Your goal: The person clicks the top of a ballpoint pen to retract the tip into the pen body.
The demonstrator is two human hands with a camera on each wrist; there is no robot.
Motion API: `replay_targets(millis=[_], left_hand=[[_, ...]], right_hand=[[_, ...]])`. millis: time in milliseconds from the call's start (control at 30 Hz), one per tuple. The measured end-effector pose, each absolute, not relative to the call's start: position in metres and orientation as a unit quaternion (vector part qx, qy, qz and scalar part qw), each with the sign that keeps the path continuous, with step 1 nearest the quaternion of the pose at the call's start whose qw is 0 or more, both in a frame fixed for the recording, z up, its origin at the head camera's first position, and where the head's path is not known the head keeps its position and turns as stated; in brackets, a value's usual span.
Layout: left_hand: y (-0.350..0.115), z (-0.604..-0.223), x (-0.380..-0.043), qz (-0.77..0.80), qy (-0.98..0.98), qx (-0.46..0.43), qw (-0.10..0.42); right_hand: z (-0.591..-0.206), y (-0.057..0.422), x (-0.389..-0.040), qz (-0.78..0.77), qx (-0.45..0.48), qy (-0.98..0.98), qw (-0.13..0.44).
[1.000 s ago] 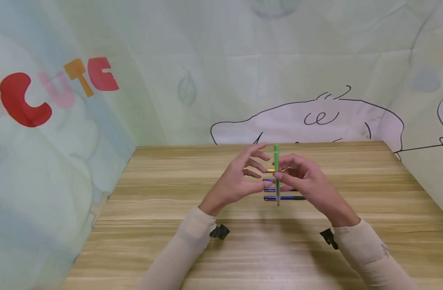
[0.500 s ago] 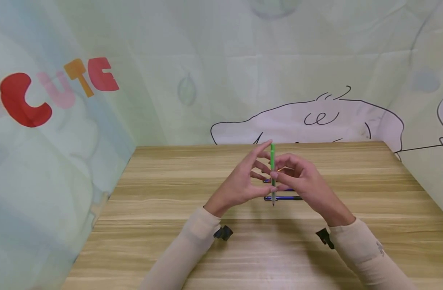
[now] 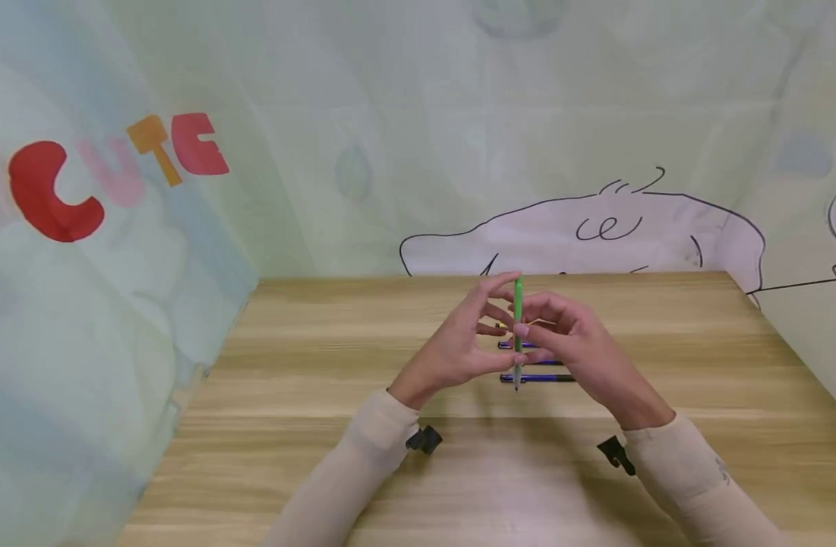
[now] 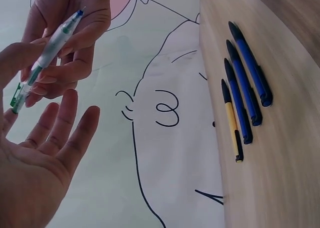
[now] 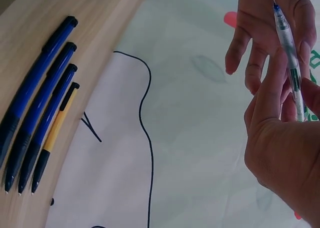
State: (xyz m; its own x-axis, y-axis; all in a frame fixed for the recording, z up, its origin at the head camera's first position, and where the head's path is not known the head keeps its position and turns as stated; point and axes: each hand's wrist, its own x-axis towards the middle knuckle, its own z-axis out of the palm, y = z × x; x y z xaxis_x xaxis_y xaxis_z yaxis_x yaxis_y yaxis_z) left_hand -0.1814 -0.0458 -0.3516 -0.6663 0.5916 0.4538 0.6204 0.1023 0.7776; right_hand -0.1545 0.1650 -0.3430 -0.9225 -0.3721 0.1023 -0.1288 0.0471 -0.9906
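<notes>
head view: green pen [image 3: 518, 304] held upright above table [image 3: 472, 486], tip down, pinched in fingers of right hand [image 3: 582, 349]. left hand [image 3: 448, 346] opposite, fingers released and spread, thumb touching lower barrel, forefinger at top end. three blue pens [image 4: 243, 82] plus yellow pen [image 4: 231, 120] laid side by side, yellow farthest.

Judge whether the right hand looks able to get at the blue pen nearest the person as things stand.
Probably not right now: the right hand pinches the green pen. Otherwise the way looks free: the nearest blue pen lies uncovered on the table, with the other pens beyond it.
</notes>
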Motion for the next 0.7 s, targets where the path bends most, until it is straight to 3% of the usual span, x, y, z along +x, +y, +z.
replay_targets(millis=[700], left_hand=[[-0.0468,-0.3488,-0.1823,-0.507,-0.764,-0.398,0.018]], right_hand=[[-0.3441,0.1648,-0.1576,-0.675,-0.182,0.71,0.086]])
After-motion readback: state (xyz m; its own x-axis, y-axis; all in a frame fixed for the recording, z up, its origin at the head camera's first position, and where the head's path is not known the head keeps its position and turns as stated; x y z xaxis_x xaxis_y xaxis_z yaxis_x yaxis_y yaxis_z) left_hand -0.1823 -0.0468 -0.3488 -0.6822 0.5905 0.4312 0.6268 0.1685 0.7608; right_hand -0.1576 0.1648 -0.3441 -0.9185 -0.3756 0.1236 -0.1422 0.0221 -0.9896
